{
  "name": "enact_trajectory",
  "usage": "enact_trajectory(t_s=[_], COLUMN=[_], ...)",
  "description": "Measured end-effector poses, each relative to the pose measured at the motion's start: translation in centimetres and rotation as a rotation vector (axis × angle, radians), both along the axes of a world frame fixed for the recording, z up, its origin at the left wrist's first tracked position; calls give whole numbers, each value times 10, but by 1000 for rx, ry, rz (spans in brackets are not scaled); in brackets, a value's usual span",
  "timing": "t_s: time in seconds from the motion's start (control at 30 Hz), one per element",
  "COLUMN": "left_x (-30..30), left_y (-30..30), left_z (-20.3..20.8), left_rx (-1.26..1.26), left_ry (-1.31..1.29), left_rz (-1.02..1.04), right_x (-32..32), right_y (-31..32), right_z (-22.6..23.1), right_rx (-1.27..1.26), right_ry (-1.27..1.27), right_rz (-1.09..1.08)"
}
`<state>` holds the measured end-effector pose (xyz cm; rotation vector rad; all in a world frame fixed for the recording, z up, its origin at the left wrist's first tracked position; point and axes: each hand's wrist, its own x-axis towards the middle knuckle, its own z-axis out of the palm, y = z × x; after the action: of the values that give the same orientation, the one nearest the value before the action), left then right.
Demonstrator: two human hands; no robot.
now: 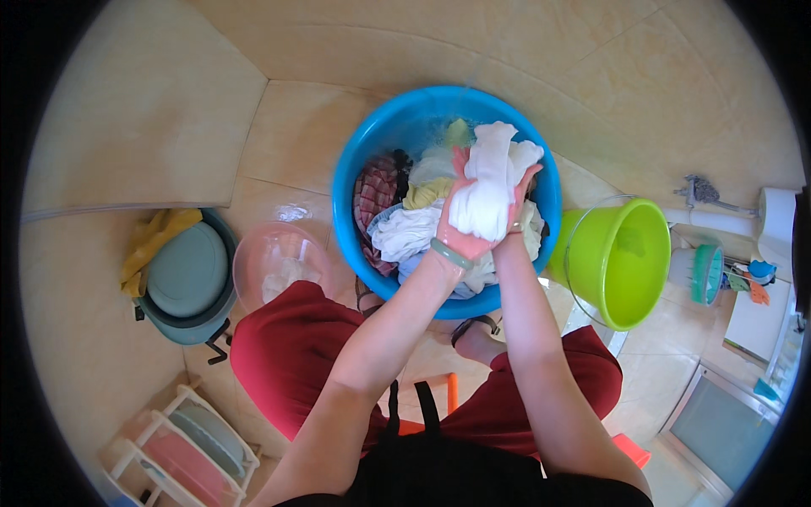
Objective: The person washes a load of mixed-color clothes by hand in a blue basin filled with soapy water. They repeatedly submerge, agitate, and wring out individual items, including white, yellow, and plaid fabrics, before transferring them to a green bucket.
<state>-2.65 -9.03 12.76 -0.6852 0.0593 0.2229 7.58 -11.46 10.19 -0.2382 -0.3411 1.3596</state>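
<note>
I hold a bunched white cloth (483,203) in both hands above a large blue basin (344,182). My left hand (454,237), with a pale green bangle (451,253) at the wrist, cups it from the left and below. My right hand (517,207) closes on its right side, its fingers partly hidden by the fabric. Underneath, the basin holds several wet garments: a red checked one (376,194), a white one (407,232) and a yellow one (429,193). A small pale green piece (457,133) lies near the basin's far side.
A lime-green bucket (596,262) with a wire handle tips sideways right of the basin. To its left stands a pink translucent basin (245,262). Stacked grey-green basins (187,262) with a yellow cloth (165,237) sit farther left. A white rack (127,456) occupies the lower left. Tiled walls (405,51) rise behind.
</note>
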Motion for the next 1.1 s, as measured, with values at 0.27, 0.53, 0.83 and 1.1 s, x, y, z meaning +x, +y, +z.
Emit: enact_trajectory(t_s=[0.27,0.53,0.83,1.1], left_x=[-17,-11,3,-32], left_y=[19,43,34,44], left_z=[19,32,0,5], left_rx=[1057,2484,2507,874], left_ry=[855,1107,1183,342], left_rz=[-88,-726,-733,-396], right_x=[49,42,34,74], right_y=[37,65,58,10], right_z=[-19,-24,-19,34], right_rx=[-606,-892,-1115,-828], right_ry=[-260,-1288,-1880,-911], right_rz=[-245,-397,-381,-23])
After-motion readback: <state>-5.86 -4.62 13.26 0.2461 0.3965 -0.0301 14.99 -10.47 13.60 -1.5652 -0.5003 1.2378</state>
